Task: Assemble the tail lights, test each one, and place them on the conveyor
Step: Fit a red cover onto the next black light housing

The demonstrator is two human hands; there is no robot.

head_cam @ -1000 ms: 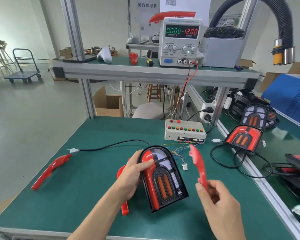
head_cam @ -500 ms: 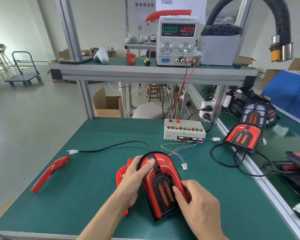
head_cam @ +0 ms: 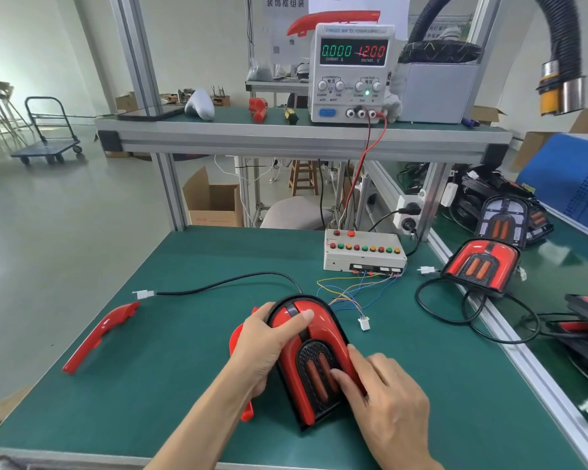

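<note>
Fingers (head_cam: 342, 376) of your right hand (head_cam: 384, 401) press flat on the tail light's (head_cam: 314, 354) right red cover; your left hand (head_cam: 263, 344) curls around its left edge, thumb on top. It lies on the bench (head_cam: 184, 266), near you.

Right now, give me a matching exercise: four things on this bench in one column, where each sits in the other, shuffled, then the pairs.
Things
1. loose red trim piece
2. power supply
3. button test box
4. tail light being assembled

Places
A. on the upper shelf
B. under both hands at the front of the mat
C. alone at the left of the mat
D. at the back of the mat, coloured wires coming out

Pairs: 1-C, 2-A, 3-D, 4-B
</note>
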